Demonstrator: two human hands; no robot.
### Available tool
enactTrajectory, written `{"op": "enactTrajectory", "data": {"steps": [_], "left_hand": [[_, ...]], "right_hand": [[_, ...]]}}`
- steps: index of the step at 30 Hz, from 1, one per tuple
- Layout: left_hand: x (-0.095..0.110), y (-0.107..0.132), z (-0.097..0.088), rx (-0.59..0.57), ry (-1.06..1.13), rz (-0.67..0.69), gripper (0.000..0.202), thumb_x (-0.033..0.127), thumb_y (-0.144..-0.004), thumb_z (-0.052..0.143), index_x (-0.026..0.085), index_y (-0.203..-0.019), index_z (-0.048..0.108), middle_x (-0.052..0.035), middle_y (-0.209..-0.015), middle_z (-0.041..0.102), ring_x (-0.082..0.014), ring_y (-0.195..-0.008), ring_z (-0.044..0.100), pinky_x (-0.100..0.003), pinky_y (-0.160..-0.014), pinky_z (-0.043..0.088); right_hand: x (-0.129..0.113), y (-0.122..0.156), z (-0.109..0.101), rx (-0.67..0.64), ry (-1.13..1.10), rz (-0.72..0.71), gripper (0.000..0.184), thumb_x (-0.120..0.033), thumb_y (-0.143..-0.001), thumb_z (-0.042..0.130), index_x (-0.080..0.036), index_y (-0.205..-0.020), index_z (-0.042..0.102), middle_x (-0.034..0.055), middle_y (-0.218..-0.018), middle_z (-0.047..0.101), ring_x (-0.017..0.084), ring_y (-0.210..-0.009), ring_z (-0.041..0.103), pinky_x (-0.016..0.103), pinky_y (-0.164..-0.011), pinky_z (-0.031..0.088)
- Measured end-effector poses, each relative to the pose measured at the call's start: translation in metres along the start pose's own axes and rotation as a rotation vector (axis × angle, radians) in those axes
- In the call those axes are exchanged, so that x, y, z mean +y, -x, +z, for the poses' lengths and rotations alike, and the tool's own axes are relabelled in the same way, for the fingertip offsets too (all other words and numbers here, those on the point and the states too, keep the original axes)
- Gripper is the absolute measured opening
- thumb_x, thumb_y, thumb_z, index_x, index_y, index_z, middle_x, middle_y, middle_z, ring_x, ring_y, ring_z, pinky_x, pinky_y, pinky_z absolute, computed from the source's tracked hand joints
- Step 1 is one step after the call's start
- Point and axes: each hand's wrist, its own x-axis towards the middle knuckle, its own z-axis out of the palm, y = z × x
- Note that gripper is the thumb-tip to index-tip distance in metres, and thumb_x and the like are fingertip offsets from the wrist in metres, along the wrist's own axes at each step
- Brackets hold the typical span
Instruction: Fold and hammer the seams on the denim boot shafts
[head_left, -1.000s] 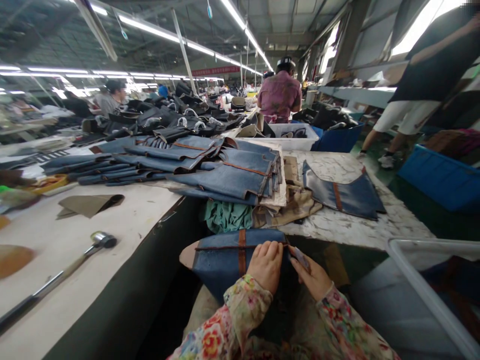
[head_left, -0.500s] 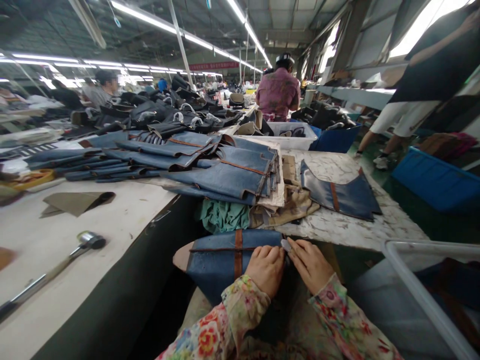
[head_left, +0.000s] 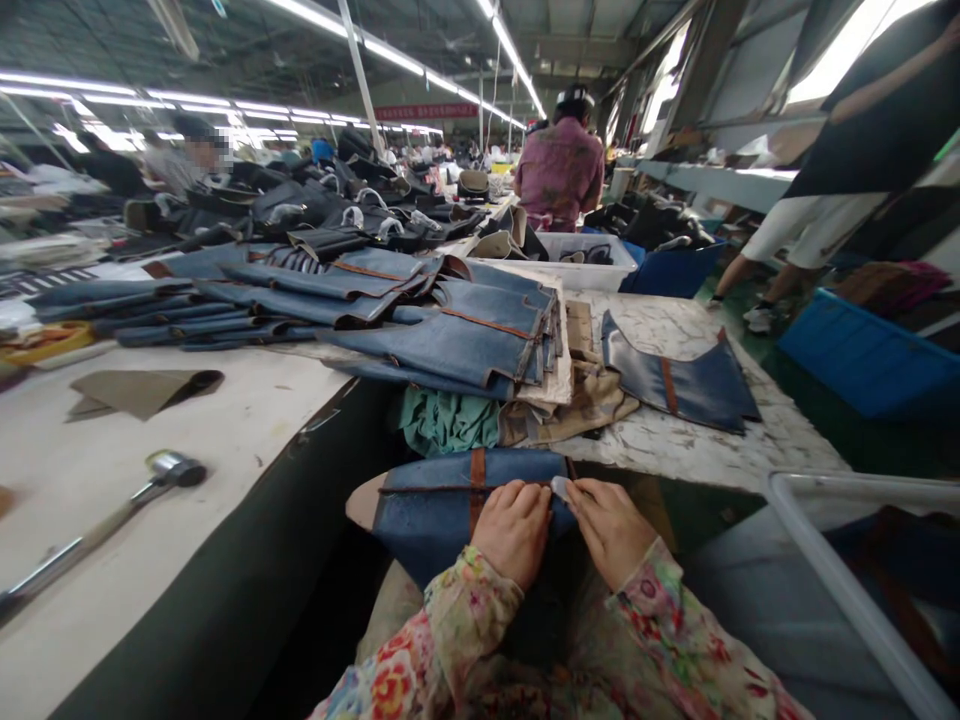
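A blue leather panel [head_left: 431,515] with a brown cross strap and a brown seam along its length lies over my lap, its pale tip at the left. My left hand [head_left: 514,530] is closed on the panel just right of the strap, fingers curled along the seam. Close beside it, my right hand [head_left: 611,525] grips the panel's right end with fingers pressed together. A small pale rounded thing [head_left: 560,488] shows at the right fingertips; I cannot tell whether it is a finger cover or a tool. Both thumbs are mostly hidden.
Stacked blue panels [head_left: 450,330] lie ahead, with another panel [head_left: 675,380] to their right. A hammer [head_left: 112,525] rests on the left table. Green cloth [head_left: 450,420] bunches below the stack. At right stands a grey bin [head_left: 780,500]. A person [head_left: 561,165] sits ahead; another stands right.
Both hands have moved slightly left along the seam, the pale thing at the right fingertips moving with them. The panel stays across my lap, and the view has shifted a little.
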Motion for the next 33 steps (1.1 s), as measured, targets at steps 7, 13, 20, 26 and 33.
{"op": "enactTrajectory", "data": {"steps": [7,13,20,26,33], "left_hand": [[-0.021,0.017,-0.007,0.080,-0.045,-0.032,0.028,0.019,-0.085,0.040,0.018,-0.110,0.051,-0.0030,-0.103,0.059,-0.0170,-0.098,0.048,-0.032,-0.087,0.041],[-0.041,0.038,-0.016,0.146,-0.101,-0.082,0.031,0.016,-0.083,0.041,0.018,-0.112,0.052,-0.0019,-0.106,0.059,-0.0188,-0.102,0.047,-0.034,-0.088,0.038],[-0.052,0.061,-0.023,0.220,-0.150,-0.151,0.034,0.019,-0.084,0.040,0.019,-0.116,0.050,-0.0021,-0.116,0.056,-0.0183,-0.108,0.045,-0.032,-0.090,0.035],[-0.048,0.068,-0.026,0.218,-0.205,-0.200,0.034,0.023,-0.086,0.037,0.019,-0.118,0.048,-0.0031,-0.117,0.056,-0.0180,-0.107,0.047,-0.032,-0.088,0.036],[-0.048,0.064,-0.029,0.197,-0.218,-0.259,0.035,0.024,-0.085,0.040,0.020,-0.118,0.049,-0.0054,-0.111,0.057,-0.0183,-0.101,0.050,-0.032,-0.082,0.039]], "right_hand": [[-0.038,-0.018,0.001,0.004,-0.024,0.011,0.033,-0.017,-0.088,0.032,-0.014,-0.115,0.051,0.0104,-0.101,0.055,0.021,-0.094,0.046,0.036,-0.082,0.045],[-0.063,-0.033,0.014,-0.037,-0.046,-0.058,0.034,-0.016,-0.087,0.033,-0.011,-0.115,0.052,0.0124,-0.102,0.056,0.023,-0.093,0.047,0.038,-0.079,0.047],[-0.076,-0.049,0.022,-0.084,-0.093,-0.104,0.033,-0.015,-0.086,0.037,-0.007,-0.114,0.051,0.0135,-0.100,0.055,0.023,-0.092,0.047,0.038,-0.082,0.046],[-0.065,-0.047,0.018,-0.098,-0.225,-0.112,0.031,-0.015,-0.085,0.040,-0.007,-0.113,0.051,0.0121,-0.100,0.053,0.022,-0.091,0.045,0.038,-0.082,0.044],[-0.055,-0.049,0.012,-0.206,-0.419,-0.121,0.030,-0.022,-0.087,0.039,-0.014,-0.113,0.051,0.0086,-0.100,0.053,0.018,-0.090,0.047,0.035,-0.082,0.043]]}}
